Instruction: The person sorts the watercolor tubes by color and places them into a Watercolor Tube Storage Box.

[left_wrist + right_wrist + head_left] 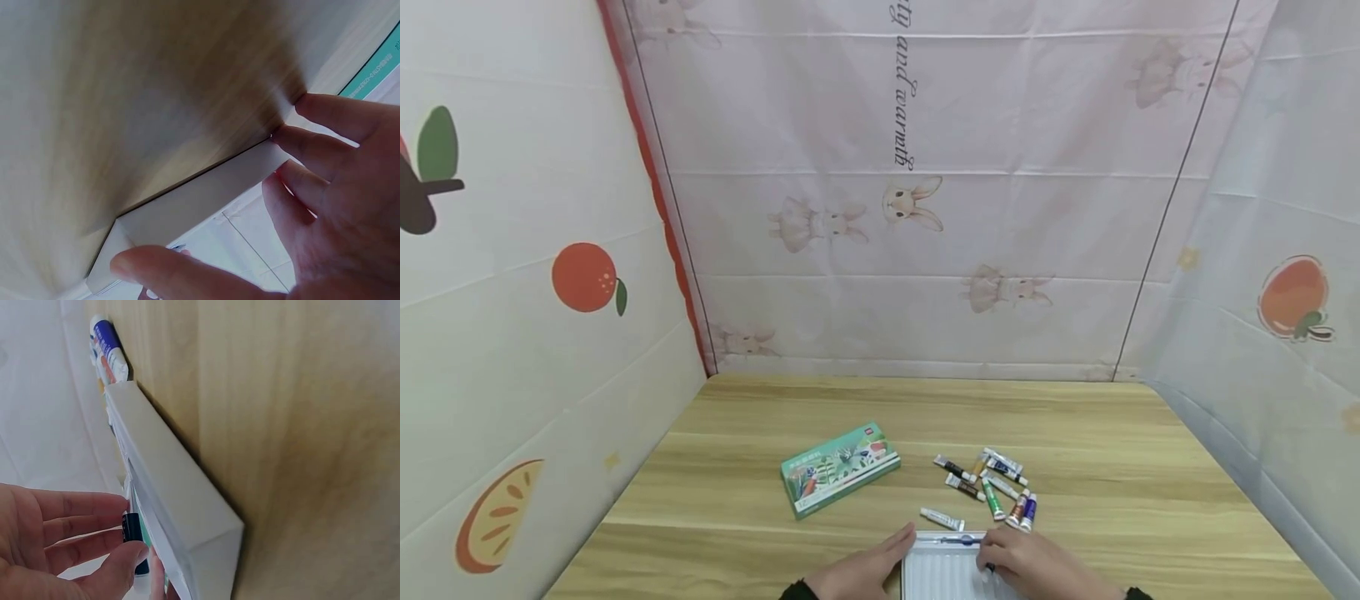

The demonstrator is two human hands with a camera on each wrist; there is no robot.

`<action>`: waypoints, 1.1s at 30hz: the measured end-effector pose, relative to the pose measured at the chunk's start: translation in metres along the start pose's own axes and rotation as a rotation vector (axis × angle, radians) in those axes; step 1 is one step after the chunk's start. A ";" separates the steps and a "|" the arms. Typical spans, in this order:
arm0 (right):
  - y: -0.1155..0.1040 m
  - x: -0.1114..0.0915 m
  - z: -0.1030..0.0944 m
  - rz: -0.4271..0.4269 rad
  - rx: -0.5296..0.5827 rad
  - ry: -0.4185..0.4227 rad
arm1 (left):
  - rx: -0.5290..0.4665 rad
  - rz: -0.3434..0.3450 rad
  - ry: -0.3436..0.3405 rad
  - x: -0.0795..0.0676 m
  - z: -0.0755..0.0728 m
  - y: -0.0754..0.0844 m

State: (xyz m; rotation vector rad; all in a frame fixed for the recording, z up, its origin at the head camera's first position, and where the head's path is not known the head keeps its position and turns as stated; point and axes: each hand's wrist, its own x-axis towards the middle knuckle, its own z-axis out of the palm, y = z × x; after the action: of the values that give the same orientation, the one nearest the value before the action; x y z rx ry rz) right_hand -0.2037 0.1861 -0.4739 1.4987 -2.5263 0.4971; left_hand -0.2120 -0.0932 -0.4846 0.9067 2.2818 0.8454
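Note:
A white box tray (951,575) with ridged slots stands at the table's front edge. A small paint tube with blue on it (961,541) lies in its far slot. My left hand (868,571) rests against the tray's left side. In the left wrist view, its fingertips (290,140) touch near the side wall and its thumb lies by the tray's corner. Over the tray's right part, my right hand (1026,562) pinches a dark paint tube (132,528) between thumb and fingers. The tube's lower end is partly hidden by the thumb.
A green paint box (841,469) lies left of the middle. Several paint tubes, among them a green one (992,500) and a purple one (1028,512), lie beyond the tray. One white tube (942,519) lies just behind it. Fabric walls surround the wooden table (737,450).

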 end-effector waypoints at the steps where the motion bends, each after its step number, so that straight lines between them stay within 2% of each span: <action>1: 0.000 -0.001 0.000 -0.006 0.001 0.005 | -0.002 0.006 0.002 0.000 0.000 0.000; 5: 0.000 -0.004 0.001 -0.047 -0.011 0.031 | 0.023 0.044 0.016 0.001 -0.001 0.000; 11: -0.001 -0.011 0.000 -0.003 0.093 -0.030 | -0.089 -0.031 -0.005 0.000 -0.001 0.001; 14: -0.001 -0.013 0.000 -0.001 0.103 -0.025 | -0.039 0.011 0.004 0.000 -0.001 0.001; 19: 0.000 -0.015 0.000 -0.038 0.055 0.024 | 0.036 0.069 0.010 0.001 -0.003 -0.001; 26: 0.000 -0.020 -0.001 0.006 0.123 -0.034 | -0.004 0.068 0.000 0.001 -0.003 -0.002; 33: 0.000 -0.026 0.001 -0.032 0.013 -0.005 | 0.023 0.065 0.009 0.001 -0.002 0.000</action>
State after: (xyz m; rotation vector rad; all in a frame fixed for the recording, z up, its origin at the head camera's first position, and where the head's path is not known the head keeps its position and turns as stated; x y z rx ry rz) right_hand -0.1910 0.2074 -0.4833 1.5442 -2.5036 0.5059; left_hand -0.2140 -0.0937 -0.4835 0.9932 2.2852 0.8545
